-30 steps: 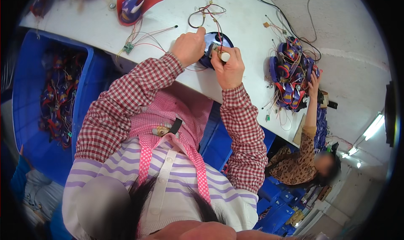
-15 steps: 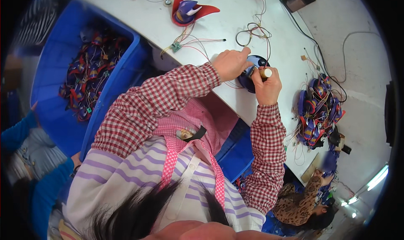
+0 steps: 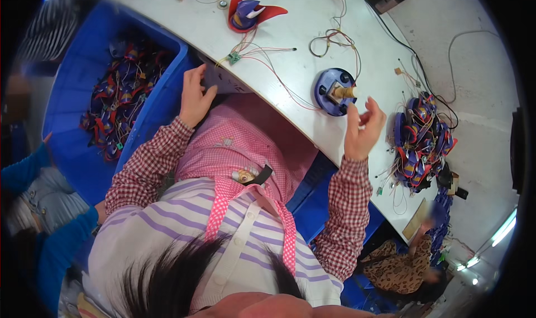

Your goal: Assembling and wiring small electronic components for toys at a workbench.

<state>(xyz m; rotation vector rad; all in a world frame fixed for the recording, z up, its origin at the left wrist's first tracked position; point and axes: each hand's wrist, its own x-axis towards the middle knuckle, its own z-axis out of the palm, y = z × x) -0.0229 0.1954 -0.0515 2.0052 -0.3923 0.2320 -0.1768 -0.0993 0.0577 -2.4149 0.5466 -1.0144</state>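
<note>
A round dark-blue plastic part (image 3: 326, 97) lies on the white table (image 3: 279, 67) with several black pieces on it. On it sits a tan, stubby cylinder (image 3: 345, 92) on a pale square piece; its kind I cannot tell. Beside its lower right edge, my right hand (image 3: 364, 129) hovers with fingers curved and apart, holding nothing. My left hand (image 3: 196, 97) is off the table's near edge, by the blue bin, fingers spread and empty. Thin wires run from the round part to a small green circuit board (image 3: 233, 58).
A blue bin (image 3: 146, 109) at left holds many wired red-and-purple parts. A similar pile (image 3: 421, 142) lies on the table at right. A red-winged purple figure (image 3: 245, 17) stands at the back, near looped cable (image 3: 335, 39). Other people sit at left (image 3: 67, 251) and lower right (image 3: 399, 265).
Both hands have let go of the round part. My left hand has swung left, off the table; my right has drawn back slightly toward me. The cylinder stays on the part.
</note>
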